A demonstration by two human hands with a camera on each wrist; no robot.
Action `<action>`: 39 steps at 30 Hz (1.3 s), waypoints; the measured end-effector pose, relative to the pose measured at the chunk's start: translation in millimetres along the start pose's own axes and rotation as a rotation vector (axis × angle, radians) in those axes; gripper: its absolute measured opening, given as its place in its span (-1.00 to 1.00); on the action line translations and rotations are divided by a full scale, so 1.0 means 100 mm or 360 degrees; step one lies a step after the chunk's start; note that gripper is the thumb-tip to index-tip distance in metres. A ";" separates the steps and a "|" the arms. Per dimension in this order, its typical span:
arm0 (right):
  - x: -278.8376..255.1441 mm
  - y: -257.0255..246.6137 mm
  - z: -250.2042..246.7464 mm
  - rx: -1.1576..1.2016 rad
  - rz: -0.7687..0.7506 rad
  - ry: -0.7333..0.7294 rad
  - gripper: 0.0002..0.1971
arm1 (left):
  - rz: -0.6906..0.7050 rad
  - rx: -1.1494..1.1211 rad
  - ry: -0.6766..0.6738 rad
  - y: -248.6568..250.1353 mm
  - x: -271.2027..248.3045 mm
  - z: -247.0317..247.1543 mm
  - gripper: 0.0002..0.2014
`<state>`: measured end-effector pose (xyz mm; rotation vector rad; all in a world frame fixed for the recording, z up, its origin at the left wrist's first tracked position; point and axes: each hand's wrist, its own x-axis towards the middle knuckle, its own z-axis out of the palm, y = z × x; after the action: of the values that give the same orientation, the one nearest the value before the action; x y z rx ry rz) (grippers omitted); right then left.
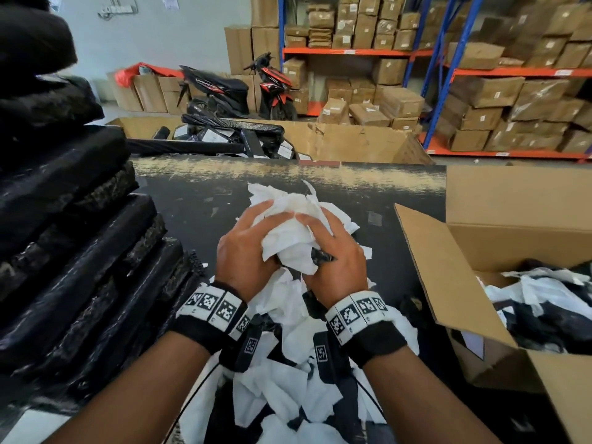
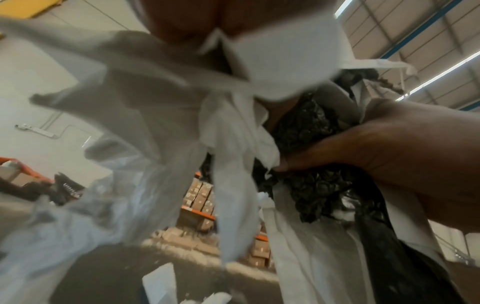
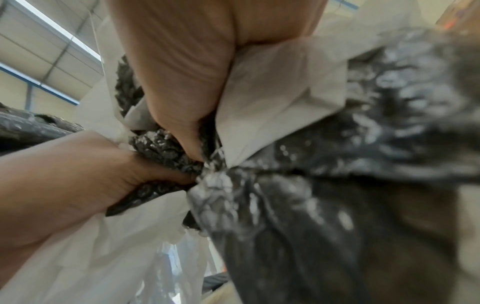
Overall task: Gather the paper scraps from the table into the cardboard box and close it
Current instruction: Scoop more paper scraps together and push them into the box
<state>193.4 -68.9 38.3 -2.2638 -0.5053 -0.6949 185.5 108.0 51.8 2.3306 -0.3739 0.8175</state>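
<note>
- At the far left we see a stack of black wrapped bundles (image 1: 64, 219) piled along the edge of the dark table (image 1: 198, 200).
- Our left hand (image 1: 246, 248) is curled round the left side of a bunch of paper scraps (image 1: 288, 232), fingers wrapped over the top and thumb tucked under; the bunch is held up above the table.
- In the left wrist view the scraps (image 2: 233, 133) hang down in white strips, with crumpled black plastic (image 2: 311, 174) mixed in among them.
- Our right hand (image 1: 333, 261) grips the right side of the same bunch, its fingertips almost meeting those of the left hand on top.
- In the right wrist view a thumb (image 3: 182, 82) presses into white paper and the black plastic (image 3: 166, 148), pinching both.
- Below and between our wrists a loose heap of more white scraps (image 1: 288, 379) and black pieces lies on the table, spreading toward us.
- Each wrist wears a black band with printed square markers (image 1: 214, 306).
- To the right stands the cardboard box (image 1: 455, 277), open, its near left flap tilted up toward the hands; white scraps and black plastic (image 1: 544, 302) already lie inside it.
- Behind the table are a scooter (image 1: 217, 91) and shelves of brown cartons (image 1: 480, 100).
</note>
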 end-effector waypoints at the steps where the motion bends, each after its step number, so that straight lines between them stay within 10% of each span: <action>1: 0.00 -0.05 -0.08 -0.0019 -0.0005 0.0020 -0.42 | 0.0021 -0.0043 0.0017 0.05 0.03 -0.03 -0.42; 23: -0.37 0.31 -3.21 -0.0480 0.0363 0.0376 -0.41 | 0.0533 -0.0320 -0.0241 2.92 0.73 0.66 -0.57; 31: -0.36 1.32 -4.35 -0.0656 0.0474 -0.0025 -0.51 | 0.0688 -0.0062 -0.0551 3.83 1.09 1.77 -0.93; 39: -0.05 2.74 -4.67 -0.1012 0.0410 -0.0764 -0.63 | 0.0416 0.0372 -0.0907 4.10 1.17 2.95 -0.81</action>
<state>179.5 -591.9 178.4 -3.0494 -0.2087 -0.1768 226.9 -401.0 141.2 2.7531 -0.8792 0.3002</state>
